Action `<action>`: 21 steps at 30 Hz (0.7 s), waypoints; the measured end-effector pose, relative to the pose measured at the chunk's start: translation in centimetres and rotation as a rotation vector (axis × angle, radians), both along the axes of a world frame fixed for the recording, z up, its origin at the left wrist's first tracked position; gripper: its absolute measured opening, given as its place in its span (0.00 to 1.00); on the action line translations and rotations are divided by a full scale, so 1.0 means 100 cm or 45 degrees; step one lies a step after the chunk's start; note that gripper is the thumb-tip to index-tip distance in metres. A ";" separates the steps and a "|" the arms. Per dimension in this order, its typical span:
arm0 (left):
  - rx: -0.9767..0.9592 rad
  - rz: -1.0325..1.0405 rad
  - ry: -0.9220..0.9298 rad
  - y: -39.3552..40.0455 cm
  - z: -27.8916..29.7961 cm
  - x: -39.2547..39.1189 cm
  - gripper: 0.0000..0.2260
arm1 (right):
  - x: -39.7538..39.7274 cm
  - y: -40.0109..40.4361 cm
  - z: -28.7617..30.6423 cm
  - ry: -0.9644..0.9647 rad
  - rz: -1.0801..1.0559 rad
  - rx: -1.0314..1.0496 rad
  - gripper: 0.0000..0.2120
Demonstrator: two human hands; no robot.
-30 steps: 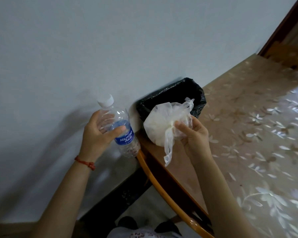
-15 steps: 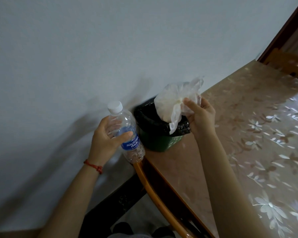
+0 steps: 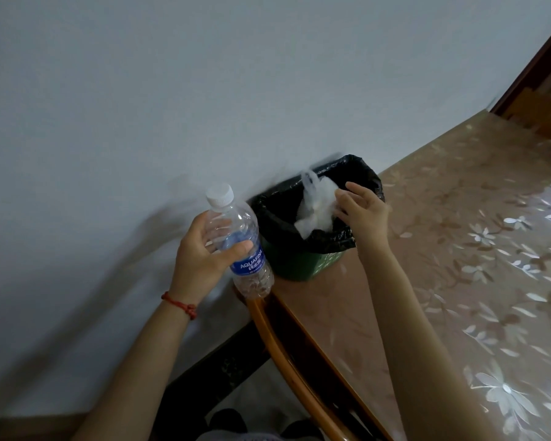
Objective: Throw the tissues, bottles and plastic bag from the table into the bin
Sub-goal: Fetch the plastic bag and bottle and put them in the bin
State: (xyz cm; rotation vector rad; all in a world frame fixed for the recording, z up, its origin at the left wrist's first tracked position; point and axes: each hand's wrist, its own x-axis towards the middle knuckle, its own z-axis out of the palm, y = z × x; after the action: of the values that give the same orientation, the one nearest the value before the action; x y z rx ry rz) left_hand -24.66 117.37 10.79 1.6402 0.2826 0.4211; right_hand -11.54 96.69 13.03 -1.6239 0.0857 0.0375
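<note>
A small green bin [image 3: 303,265] lined with a black bag stands on the table's corner by the wall. A white plastic bag [image 3: 315,208] lies inside the bin's mouth, blurred. My right hand [image 3: 363,211] hovers over the bin's right rim with fingers spread, just apart from the plastic bag. My left hand [image 3: 201,253] is left of the bin, gripping a clear empty bottle [image 3: 239,246] with a white cap and a blue label, held upright and slightly tilted.
The table [image 3: 458,281] has a glossy flowered cover and a curved wooden edge [image 3: 277,332]. A pale wall [image 3: 140,106] rises right behind the bin. A dark wooden frame [image 3: 535,62] shows at the far right.
My right hand carried the plastic bag over the bin and let it go; the bag dropped into the bin. My left hand keeps the bottle beside the bin.
</note>
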 end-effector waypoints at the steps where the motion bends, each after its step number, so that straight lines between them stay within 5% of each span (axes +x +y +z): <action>1: 0.002 -0.002 -0.001 -0.001 0.002 0.000 0.31 | -0.003 -0.002 -0.001 -0.041 0.026 -0.128 0.19; 9: -0.008 -0.011 -0.029 -0.006 0.020 0.004 0.26 | -0.039 -0.021 -0.026 -0.520 0.281 -1.231 0.23; 15: -0.002 -0.008 -0.108 -0.010 0.041 0.015 0.33 | -0.063 -0.033 -0.047 -0.660 0.279 -1.519 0.21; 21: -0.043 0.080 -0.188 -0.018 0.061 0.031 0.31 | -0.076 -0.041 -0.046 -0.629 0.308 -1.494 0.24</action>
State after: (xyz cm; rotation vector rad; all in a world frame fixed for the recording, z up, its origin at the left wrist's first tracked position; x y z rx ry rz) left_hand -21.57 115.53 16.90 1.5617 0.2292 0.5796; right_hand -19.12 92.63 8.46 -2.7507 -0.5722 -0.2771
